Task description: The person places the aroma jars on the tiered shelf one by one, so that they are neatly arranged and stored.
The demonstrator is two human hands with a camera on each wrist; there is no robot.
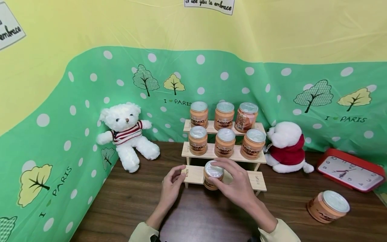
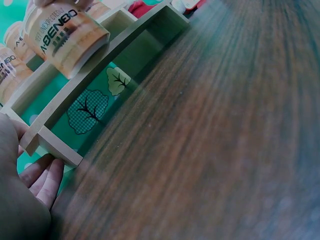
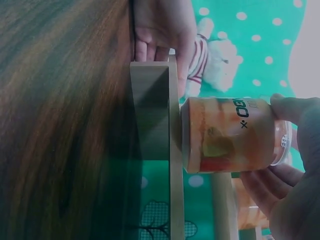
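Note:
My right hand grips an orange jar with a clear ribbed lid, thumb and fingers round its upper part. The jar is upright at the bottom step of a three-step wooden display rack, its base close to the board. At that step's left end, my left hand holds the rack, thumb near the top board and fingers curled by the end support. Three matching jars stand on the middle step, among them a left one; three more, including a centre one, stand on the top step.
Another orange jar stands on the dark wooden table at the right, before a red-framed clock. A white teddy bear sits left of the rack, and a plush toy in red sits right. A printed cloth hangs behind.

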